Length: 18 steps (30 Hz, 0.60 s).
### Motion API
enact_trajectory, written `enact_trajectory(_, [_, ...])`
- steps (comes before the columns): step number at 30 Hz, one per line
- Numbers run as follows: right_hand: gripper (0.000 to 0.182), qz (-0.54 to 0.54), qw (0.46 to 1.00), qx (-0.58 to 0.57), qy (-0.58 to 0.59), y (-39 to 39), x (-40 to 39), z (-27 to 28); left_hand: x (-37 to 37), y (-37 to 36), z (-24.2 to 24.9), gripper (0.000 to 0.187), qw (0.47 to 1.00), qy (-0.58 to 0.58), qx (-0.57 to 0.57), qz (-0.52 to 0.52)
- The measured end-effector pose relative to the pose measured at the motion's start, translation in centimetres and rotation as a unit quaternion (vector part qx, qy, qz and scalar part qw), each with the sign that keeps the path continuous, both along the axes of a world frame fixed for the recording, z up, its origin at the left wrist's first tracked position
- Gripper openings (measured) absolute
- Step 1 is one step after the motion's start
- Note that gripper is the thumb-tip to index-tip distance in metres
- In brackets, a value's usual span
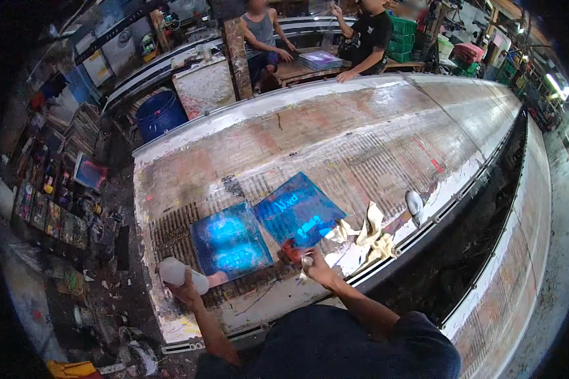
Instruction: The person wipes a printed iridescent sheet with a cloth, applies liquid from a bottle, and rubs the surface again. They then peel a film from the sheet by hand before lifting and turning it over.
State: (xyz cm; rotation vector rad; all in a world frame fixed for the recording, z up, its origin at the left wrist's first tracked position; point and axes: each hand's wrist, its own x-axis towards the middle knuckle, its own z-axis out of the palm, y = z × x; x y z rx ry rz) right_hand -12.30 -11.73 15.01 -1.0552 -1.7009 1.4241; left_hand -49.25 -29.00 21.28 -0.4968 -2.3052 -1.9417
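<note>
My left hand [186,294] is wrapped round a whitish plastic bottle [172,271], tilted over the near left corner of the table. Beside it lies a glossy blue sheet [231,241] with bright light reflected on it. A second blue sheet [300,205], with light blue lettering, overlaps or touches its right edge. My right hand [322,271] is closed near that sheet's lower corner. A small pale thing shows at its fingers, beside a dark red, crumpled-looking thing [291,251]; I cannot make out which it holds. Just right of it lies a crumpled cream cloth [378,243].
The long stained table [234,151] runs away to the upper right, with a dark gap along its near side. A pale oval object [414,203] sits at that edge. Across the table are two people, a blue barrel [160,117] and green crates [403,38].
</note>
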Motion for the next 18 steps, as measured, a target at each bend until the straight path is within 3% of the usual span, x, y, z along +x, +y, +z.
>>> enact_trajectory(1, [0.056, -0.016, 0.989, -0.128, 0.074, -0.1, -0.2, -1.1, 0.7, 0.2, 0.2, 0.089, 0.999, 0.014, -0.031, -0.008])
enact_trajectory(2, [0.056, -0.018, 0.989, -0.126, 0.073, -0.2, -0.6, -0.2, 1.1, 0.3, 0.1, 0.096, 0.998, 0.027, -0.062, -0.015])
enact_trajectory(3, [0.051, -0.053, 0.992, -0.111, 0.039, -0.5, -0.9, 0.7, -0.1, -0.4, -4.2, 0.098, 0.978, -0.03, -0.208, 0.009])
enact_trajectory(4, [0.046, -0.089, 0.991, -0.095, 0.006, -1.0, -1.1, 3.1, 0.8, -0.2, -3.7, 0.098, 0.978, -0.03, -0.207, 0.007])
enact_trajectory(5, [0.034, -0.028, 0.982, -0.172, -0.077, -0.7, -1.0, 8.4, 2.9, 0.1, -1.8, 0.097, 0.967, 0.095, -0.225, -0.072])
enact_trajectory(6, [0.034, -0.029, 0.981, -0.173, -0.078, -0.8, -1.0, 7.5, 4.9, 0.4, -0.8, 0.096, 0.934, 0.218, -0.24, -0.149])
enact_trajectory(8, [0.024, -0.04, 0.966, -0.245, 0.064, -0.9, -1.2, 4.9, 7.7, 1.3, -1.2, 0.087, 0.944, 0.098, -0.132, -0.286])
enact_trajectory(10, [0.031, -0.065, 0.95, -0.281, 0.116, -1.4, -1.8, 4.1, 11.8, 3.3, 4.2, 0.08, 0.91, 0.034, -0.116, -0.396])
enact_trajectory(12, [0.035, -0.063, 0.937, -0.294, 0.176, -2.0, -1.6, 5.8, 14.2, 4.7, 7.1, 0.08, 0.89, 0.064, -0.148, -0.427])
enact_trajectory(13, [0.038, -0.043, 0.961, -0.267, 0.064, -1.9, -1.1, 7.3, 15.0, 5.0, 7.6, 0.08, 0.867, 0.093, -0.18, -0.456])
enact_trajectory(16, [0.039, -0.08, 0.97, -0.22, 0.066, -1.5, -1.3, 4.5, 16.4, 5.6, 7.2, 0.081, 0.84, 0.133, -0.226, -0.475])
enact_trajectory(17, [0.033, -0.042, 0.966, -0.254, -0.012, -1.9, -0.5, 8.8, 17.3, 5.5, 8.0, 0.083, 0.84, 0.154, -0.248, -0.457])
enact_trajectory(18, [0.033, -0.042, 0.965, -0.257, -0.013, -1.7, 0.0, 7.4, 17.4, 5.6, 7.9, 0.083, 0.84, 0.153, -0.249, -0.457])
